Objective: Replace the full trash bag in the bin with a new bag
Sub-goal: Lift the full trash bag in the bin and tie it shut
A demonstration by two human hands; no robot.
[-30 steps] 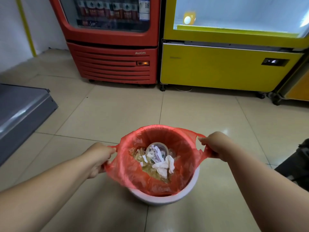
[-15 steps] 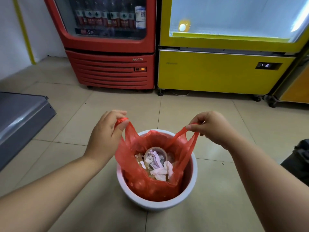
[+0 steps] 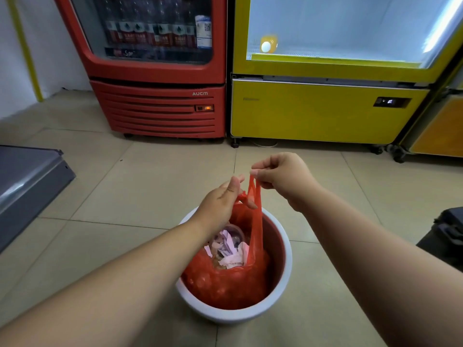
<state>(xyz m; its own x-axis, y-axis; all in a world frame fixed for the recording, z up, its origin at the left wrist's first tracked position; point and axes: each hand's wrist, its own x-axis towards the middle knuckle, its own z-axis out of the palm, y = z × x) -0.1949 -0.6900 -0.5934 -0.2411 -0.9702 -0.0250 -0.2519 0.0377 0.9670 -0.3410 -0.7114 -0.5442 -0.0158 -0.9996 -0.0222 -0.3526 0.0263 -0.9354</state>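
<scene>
— Bin (image 3: 280, 294): white, round, dark red inside, standing on the tiled floor (image 3: 140, 186) in front of a red drinks cooler (image 3: 155, 103) and a yellow cooler (image 3: 325, 111). Contents?

— Trash bag (image 3: 225, 284): red thin plastic, seated inside the bin, its rim off the bin's edge. Trash (image 3: 229, 249): crumpled paper and what looks like a clear cup, showing through the bag's open mouth.

— Hands?

— Right hand (image 3: 283, 179): above the bin, fingers (image 3: 260, 171) pinched together on the top of one bag handle (image 3: 254, 196), which runs taut down to the bag. Left hand (image 3: 223, 204): just beside it, fingers closed around the other handle, the gathered plastic bunched against the palm. Both handles meet over the middle of the bin.

— Step in hand?

— By my reading: closing the full bag, handles brought together, nothing tied, bag not lifted.

— Next move requires?

— Likely crossing or knotting the two handles, or passing both into one hand, then a straight upward pull so the bag clears the rim without snagging or spilling. Thin plastic, so a steady pull suits it. New bag: none in view.
</scene>
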